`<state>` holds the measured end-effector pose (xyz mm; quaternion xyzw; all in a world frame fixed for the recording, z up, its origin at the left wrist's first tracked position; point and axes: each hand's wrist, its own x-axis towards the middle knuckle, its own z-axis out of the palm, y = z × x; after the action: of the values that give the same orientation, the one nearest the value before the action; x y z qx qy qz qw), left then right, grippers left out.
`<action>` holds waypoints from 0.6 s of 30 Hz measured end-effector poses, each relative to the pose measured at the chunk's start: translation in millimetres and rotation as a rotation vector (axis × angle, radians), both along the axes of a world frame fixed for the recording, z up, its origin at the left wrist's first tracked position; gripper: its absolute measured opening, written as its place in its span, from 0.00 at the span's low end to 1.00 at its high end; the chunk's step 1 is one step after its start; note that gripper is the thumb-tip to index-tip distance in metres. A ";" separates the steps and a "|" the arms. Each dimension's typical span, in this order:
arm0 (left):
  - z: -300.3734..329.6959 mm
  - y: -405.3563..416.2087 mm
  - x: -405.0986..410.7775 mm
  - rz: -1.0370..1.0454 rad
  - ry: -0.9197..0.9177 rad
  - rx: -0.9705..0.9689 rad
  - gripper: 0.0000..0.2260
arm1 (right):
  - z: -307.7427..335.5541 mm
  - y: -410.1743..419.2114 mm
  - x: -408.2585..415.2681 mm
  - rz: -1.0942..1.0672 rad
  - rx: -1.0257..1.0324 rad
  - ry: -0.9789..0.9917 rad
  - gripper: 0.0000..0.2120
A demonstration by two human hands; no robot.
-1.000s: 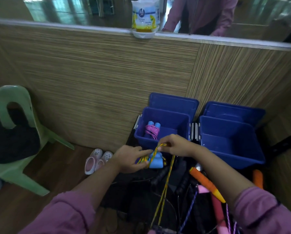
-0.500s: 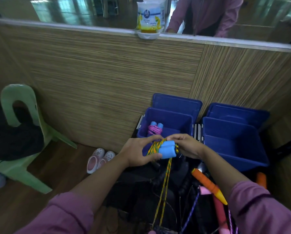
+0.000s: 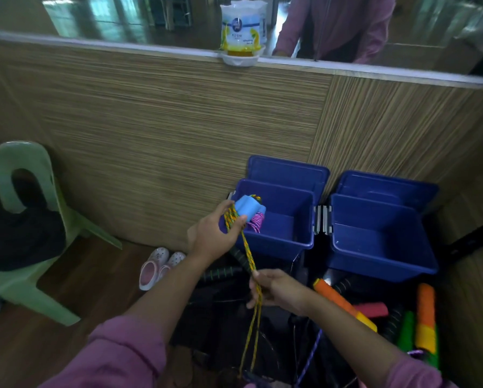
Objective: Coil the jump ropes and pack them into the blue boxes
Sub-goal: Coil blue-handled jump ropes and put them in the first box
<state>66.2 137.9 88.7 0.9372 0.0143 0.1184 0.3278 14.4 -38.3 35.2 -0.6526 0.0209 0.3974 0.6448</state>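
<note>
My left hand [image 3: 212, 236] grips the light-blue handles [image 3: 245, 208] of a yellow braided jump rope [image 3: 248, 256], raised at the near-left corner of the left blue box [image 3: 279, 245]. Rope turns are wound around the handles. My right hand [image 3: 276, 289] pinches the two rope strands lower down, pulled taut toward me. A coiled pink rope [image 3: 255, 221] with blue handles lies inside the left box, partly hidden by the held handles. The right blue box [image 3: 380, 256] holds nothing I can see.
Both boxes stand open against a wood-panel wall, lids leaning behind. Orange [image 3: 338, 301], red [image 3: 371, 309] and green [image 3: 405, 329] handled ropes lie in a dark pile at lower right. A green plastic chair [image 3: 36, 228] and small pink shoes [image 3: 159, 264] are at left.
My left hand lifted the blue handles up and away toward the left box. My right hand left the handles and slid down the yellow rope toward me.
</note>
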 end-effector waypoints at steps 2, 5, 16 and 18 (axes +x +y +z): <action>-2.5 -3.5 -2.0 0.025 0.039 0.056 0.21 | 8.3 3.5 -1.5 -0.012 0.023 -0.046 0.16; -13.2 -4.7 -0.6 0.059 0.104 0.192 0.23 | 28.8 11.2 3.3 0.007 -0.046 -0.146 0.16; -23.8 0.1 -0.8 -0.331 0.103 0.517 0.32 | 89.1 -7.3 46.4 0.296 -0.672 -0.707 0.08; -23.5 6.0 0.4 -0.407 0.122 0.478 0.30 | 90.3 -13.5 55.9 0.299 -0.644 -0.705 0.06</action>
<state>66.6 144.0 65.2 0.9767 -0.1819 -0.0060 0.1136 70.3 -51.9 125.4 -0.9089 -0.1707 0.2141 0.3144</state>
